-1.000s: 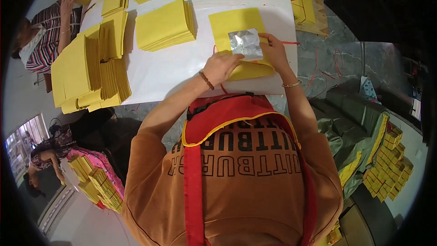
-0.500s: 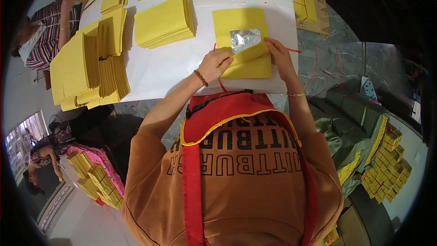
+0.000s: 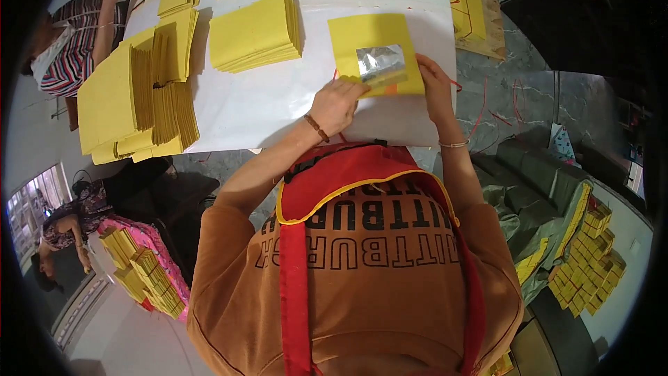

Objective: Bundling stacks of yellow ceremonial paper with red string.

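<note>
Yellow paper (image 3: 381, 31) with a rectangular silver foil patch (image 3: 381, 60) lies on the white-covered table in front of me. Its near part is folded or lifted over; a small orange spot (image 3: 391, 88) shows there below the foil. My left hand (image 3: 337, 104) has its fingers closed at the near left corner of the paper. At the near right edge, my right hand (image 3: 436, 87) grips the paper between thumb and fingers. A red string (image 3: 456, 86) pokes out beside the right hand.
Stacks of yellow paper (image 3: 254, 33) stand on the white table (image 3: 268, 108), with a bigger pile (image 3: 108, 104) at left. A co-worker in stripes (image 3: 76, 49) handles paper at the far left. Yellow bundles (image 3: 584, 264) sit at right beside a green-covered seat (image 3: 536, 174).
The paper's near edge has moved away from me, so the yellow area is shorter. My left hand has shifted slightly right and nearer; the right hand has moved slightly right.
</note>
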`<state>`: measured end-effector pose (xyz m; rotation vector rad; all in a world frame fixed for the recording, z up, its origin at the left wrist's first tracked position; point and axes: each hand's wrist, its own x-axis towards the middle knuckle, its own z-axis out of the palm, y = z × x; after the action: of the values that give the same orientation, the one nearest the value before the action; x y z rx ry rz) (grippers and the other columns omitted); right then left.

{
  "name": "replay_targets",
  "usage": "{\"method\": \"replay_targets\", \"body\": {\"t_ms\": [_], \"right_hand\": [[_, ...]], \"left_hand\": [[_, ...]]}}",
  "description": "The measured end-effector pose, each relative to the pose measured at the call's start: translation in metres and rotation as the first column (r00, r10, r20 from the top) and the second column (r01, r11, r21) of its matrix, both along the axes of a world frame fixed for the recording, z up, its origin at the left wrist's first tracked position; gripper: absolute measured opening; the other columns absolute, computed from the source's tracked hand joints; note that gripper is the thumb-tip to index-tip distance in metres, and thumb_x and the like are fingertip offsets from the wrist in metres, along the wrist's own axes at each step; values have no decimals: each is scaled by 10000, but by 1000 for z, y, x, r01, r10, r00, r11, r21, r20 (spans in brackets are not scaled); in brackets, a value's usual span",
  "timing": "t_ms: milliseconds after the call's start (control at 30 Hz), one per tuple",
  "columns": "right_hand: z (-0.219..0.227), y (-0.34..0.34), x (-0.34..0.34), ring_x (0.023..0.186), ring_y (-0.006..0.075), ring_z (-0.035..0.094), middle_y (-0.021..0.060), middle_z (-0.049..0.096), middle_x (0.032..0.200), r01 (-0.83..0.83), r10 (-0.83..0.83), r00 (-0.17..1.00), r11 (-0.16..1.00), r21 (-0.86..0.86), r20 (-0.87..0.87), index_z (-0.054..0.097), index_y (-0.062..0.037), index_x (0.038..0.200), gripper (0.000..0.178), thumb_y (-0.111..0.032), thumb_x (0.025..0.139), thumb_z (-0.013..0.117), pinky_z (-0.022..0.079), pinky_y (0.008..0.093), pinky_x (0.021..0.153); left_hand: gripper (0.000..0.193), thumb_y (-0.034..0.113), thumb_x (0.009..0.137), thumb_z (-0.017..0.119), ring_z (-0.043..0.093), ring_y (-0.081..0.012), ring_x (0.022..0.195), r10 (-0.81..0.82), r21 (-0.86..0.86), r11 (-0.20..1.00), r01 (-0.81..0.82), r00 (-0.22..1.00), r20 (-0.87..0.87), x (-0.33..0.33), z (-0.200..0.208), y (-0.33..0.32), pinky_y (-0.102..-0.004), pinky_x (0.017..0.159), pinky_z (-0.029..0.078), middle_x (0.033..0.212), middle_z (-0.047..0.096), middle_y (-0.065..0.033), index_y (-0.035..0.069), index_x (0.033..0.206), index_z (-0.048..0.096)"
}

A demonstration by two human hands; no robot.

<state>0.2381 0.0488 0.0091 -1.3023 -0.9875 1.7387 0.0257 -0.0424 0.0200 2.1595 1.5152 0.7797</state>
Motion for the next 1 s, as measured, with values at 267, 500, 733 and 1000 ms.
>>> {"method": "replay_targets", "body": {"t_ms": [267,500,733,1000], "right_hand": [[-12,6,13,1075,237,501,135,459,1221,-379,64,894,637,671,443,564,-77,970,282,67,727,553,411,314,886],[-18,0,25,1096,236,483,123,457,1204,-338,198,936,737,586,291,548,-67,914,202,8,733,600,393,311,910],[2,-24,14,1127,255,460,134,349,1310,-375,131,878,787,490,461,523,-83,1109,366,-30,757,609,397,317,917],[-3,-34,2,1146,272,449,105,299,1359,-166,107,980,906,389,170,331,-114,1322,517,-124,855,553,396,377,943]], "left_hand": [[300,96,762,572,566,-259,874,-156,-131,977,168,983,100,-4,31,16,-369,823,407,876,605,-93,85,1061,578],[435,133,755,595,486,-296,1061,-211,-2,977,211,976,51,-23,29,13,-377,871,385,1123,538,-115,97,1180,510],[404,138,720,594,446,-268,1097,-148,118,981,157,986,-82,-27,-22,5,-374,902,335,1162,514,-96,130,1121,555],[353,208,734,589,458,-226,1072,-28,161,986,41,996,-83,-15,-22,4,-378,868,309,1132,533,-58,133,1079,566]]}}
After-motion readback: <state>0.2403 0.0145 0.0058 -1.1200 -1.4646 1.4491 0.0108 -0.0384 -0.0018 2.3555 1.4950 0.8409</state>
